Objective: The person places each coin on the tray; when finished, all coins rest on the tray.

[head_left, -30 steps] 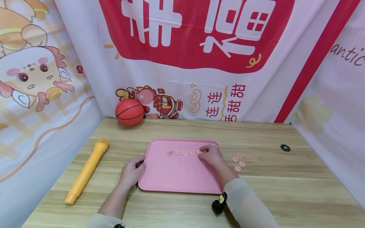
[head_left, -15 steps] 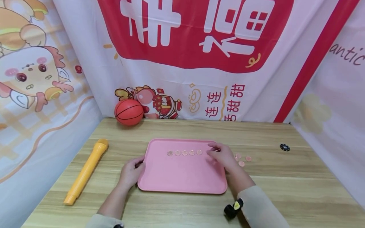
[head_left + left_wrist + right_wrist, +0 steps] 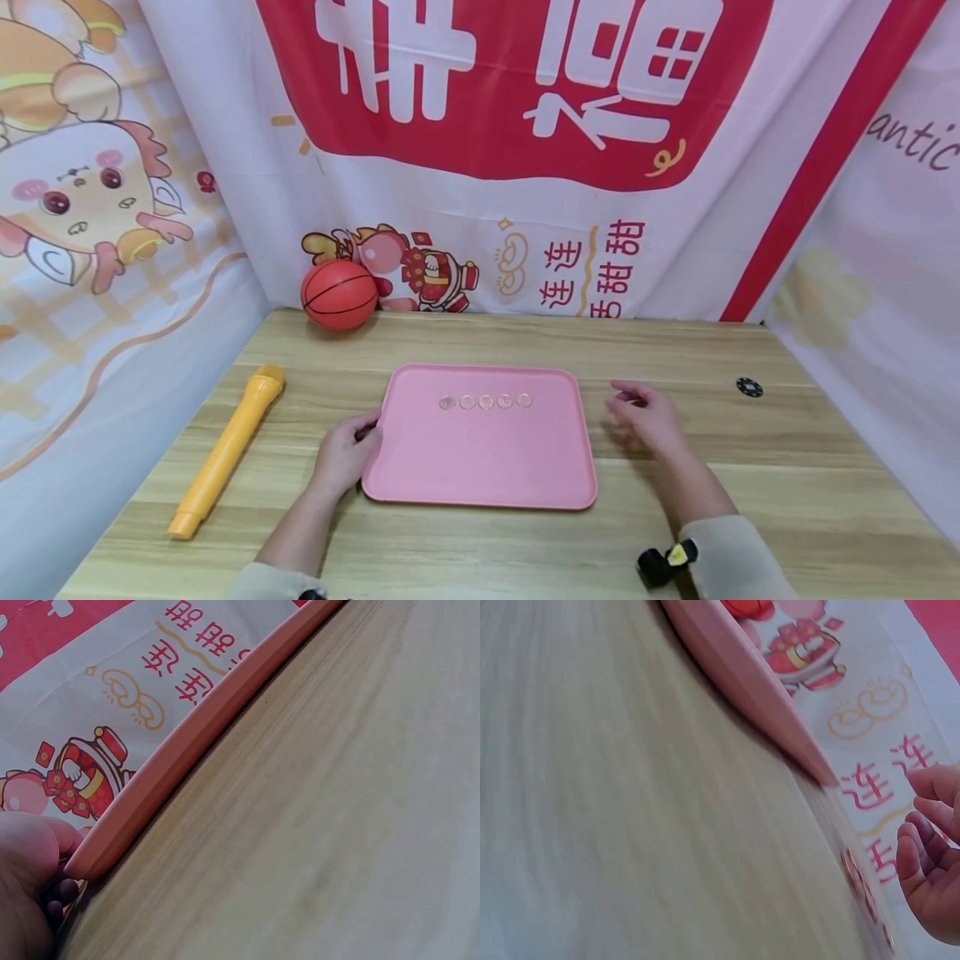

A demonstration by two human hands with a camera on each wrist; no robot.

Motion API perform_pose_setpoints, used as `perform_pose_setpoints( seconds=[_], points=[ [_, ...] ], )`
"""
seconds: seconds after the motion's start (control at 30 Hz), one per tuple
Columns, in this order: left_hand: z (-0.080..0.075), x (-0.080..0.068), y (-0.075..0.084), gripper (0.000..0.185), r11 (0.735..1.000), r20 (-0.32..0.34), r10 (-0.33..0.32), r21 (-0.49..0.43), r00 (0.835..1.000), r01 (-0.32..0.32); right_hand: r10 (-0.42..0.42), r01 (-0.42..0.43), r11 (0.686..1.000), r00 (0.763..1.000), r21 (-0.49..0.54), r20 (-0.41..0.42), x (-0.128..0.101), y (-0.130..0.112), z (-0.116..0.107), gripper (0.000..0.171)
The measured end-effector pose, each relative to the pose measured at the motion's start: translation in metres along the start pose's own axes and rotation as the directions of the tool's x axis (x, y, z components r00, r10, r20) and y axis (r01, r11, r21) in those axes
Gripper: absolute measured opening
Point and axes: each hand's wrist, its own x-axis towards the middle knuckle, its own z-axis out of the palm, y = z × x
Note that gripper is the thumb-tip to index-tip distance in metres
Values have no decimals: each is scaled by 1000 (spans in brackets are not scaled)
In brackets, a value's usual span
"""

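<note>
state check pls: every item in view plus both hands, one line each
pink tray: flat on the table, left edge held.
coins on tray: five, in a row, lying flat.
loose coins: on the table right of the tray, under the right hand.
left hand: grips the tray's left edge.
right hand: over the loose coins, fingers loosely curled, holds nothing.
yellow toy microphone: lying flat.
basketball: resting against the backdrop.
black chip: flat.

We wear pale beige long sleeves on both arms, ending above the wrists, and our left hand [image 3: 347,452] and right hand [image 3: 647,415] are bare. A small black device with a yellow patch [image 3: 666,560] is strapped under our right sleeve cuff.
</note>
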Motion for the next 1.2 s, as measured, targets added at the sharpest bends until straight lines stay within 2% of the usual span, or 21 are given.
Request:
perform_pose_setpoints(
  seconds=[0.1, 0.23, 0.37, 0.63, 0.83, 1.07, 1.2],
  points=[
    [0, 0, -1, 37, 1000, -2, 4, 4, 1000, -4, 7, -7, 1000, 1000, 21, -4, -2, 4, -9, 50],
    [1, 1, -1, 37, 1000, -7, 10, 8, 1000, -10, 11, -13, 996, 1000, -87, -27, -2, 9, -20, 50],
    [1, 1, -1, 37, 1000, -5, 4, 4, 1000, -4, 55, -63, 984, 997, -167, -54, -4, 14, -30, 52],
    [0, 1, 0, 38, 1000, -7, 9, 11, 1000, -9, -2, -24, 970, 994, -243, -107, -5, 26, -45, 52],
    [0, 0, -1, 38, 1000, -5, 7, 11, 1000, -7, -16, -18, 944, 995, -330, -101, -2, 35, -48, 52],
    [-1, 0, -1, 38, 1000, -3, 10, 2, 1000, -10, 29, -58, 926, 996, -372, -83, 0, 36, -52, 54],
    [0, 0, -1, 38, 1000, -3, 7, 3, 1000, -7, 48, -71, 903, 997, -423, -65, 0, 33, -56, 54]
  ],
)
